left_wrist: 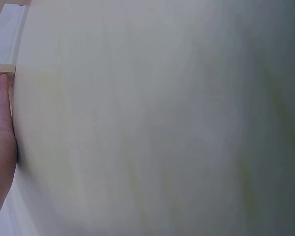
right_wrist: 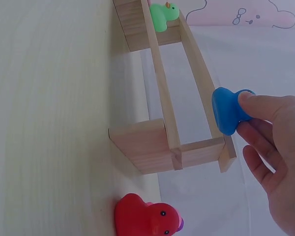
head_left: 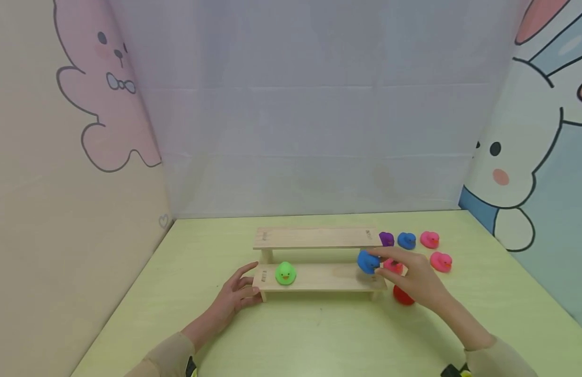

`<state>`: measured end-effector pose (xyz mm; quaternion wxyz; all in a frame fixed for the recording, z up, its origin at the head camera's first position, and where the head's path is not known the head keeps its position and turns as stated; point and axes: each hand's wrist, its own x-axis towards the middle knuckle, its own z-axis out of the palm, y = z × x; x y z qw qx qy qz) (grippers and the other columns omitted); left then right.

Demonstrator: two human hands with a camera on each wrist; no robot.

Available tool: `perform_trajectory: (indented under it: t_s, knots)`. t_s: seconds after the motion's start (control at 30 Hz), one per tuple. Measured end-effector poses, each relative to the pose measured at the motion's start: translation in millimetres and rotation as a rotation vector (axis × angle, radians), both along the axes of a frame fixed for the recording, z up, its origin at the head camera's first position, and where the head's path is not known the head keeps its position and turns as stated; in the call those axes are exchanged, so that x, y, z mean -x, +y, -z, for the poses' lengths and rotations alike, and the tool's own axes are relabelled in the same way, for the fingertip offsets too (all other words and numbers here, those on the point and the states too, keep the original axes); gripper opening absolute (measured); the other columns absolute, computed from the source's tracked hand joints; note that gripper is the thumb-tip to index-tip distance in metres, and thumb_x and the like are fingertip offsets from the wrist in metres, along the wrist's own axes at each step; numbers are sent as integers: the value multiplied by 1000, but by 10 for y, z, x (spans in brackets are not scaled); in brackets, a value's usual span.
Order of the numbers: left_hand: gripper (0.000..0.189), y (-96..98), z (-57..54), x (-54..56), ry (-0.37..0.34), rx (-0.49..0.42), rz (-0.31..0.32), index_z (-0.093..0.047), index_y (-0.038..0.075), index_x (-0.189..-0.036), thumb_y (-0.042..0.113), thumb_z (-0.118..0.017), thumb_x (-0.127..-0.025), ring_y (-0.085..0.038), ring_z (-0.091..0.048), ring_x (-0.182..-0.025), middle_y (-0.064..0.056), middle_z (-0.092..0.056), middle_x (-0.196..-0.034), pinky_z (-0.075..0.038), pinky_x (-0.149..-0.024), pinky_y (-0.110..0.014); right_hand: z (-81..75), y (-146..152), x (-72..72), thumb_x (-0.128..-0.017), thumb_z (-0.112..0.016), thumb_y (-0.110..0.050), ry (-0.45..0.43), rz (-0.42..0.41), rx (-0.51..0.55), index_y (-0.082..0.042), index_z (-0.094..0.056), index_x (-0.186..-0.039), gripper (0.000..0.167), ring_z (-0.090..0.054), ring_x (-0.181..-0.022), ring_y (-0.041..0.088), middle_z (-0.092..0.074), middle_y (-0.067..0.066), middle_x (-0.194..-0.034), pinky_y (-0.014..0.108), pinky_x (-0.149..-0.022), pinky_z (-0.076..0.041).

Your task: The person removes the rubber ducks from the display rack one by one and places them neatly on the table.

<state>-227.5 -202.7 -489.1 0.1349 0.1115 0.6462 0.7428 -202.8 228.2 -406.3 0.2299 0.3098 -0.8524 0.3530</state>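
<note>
A blue rubber duck (head_left: 368,262) is pinched between the thumb and fingers of my right hand (head_left: 415,277), over the right end of the lower board. In the right wrist view, the duck (right_wrist: 228,110) overlaps the edge of the shelf. My left hand (head_left: 236,290) holds the left end of the two-tier wooden shelf (head_left: 319,277), with fingers about the lower board's end. In the left wrist view a finger (left_wrist: 3,98) meets that board. A green rubber duck (head_left: 285,274) sits on the left part of the lower board, facing me.
Right of the shelf stand a purple duck (head_left: 387,239), another blue duck (head_left: 406,241) and pink ducks (head_left: 429,240). One pink duck (head_left: 393,266) is partly hidden behind my right hand. A red duck (head_left: 403,296) stands by the shelf's front right corner. Printed cloth walls surround the table (head_left: 314,335).
</note>
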Motion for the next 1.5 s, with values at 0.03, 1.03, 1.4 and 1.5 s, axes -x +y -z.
perform_trajectory:
  t_s: [0.03, 1.03, 1.4, 1.5]
  knots:
    - [66, -3, -2, -1, 5, 1, 4, -28, 9, -152, -2, -58, -94, -28, -61, -107, -20, -53, -122, -52, -90, -41, 0, 20, -7, -74, -82, 4, -1, 11, 0, -9, -69, -121, 51, -64, -83, 16, -68, 1, -114, 29, -68, -57]
    - [68, -9, 7, -6, 23, -12, 20, -24, 7, -153, -2, -58, -95, -27, -62, -105, -18, -54, -121, -51, -91, -41, 199, 822, -191, -64, -89, 0, -12, 295, -233, -11, -72, -106, 46, -63, -75, 15, -68, -2, -93, 29, -61, -55]
    - [68, 7, -12, -11, 9, -2, -1, -26, 7, -152, -2, -59, -93, -26, -61, -105, -19, -54, -120, -52, -90, -42, 262, 1054, -196, -71, -86, -4, -205, 293, -261, -12, -72, -109, 41, -64, -75, 15, -69, 0, -95, 26, -62, -54]
    - [68, 16, -19, -7, 0, 5, -10, -27, 8, -152, -2, -59, -93, -27, -61, -105, -20, -53, -121, -52, -89, -43, 275, 1093, -206, -72, -85, -5, -234, 289, -265, -12, -72, -109, 39, -62, -74, 10, -70, 1, -96, 25, -62, -53]
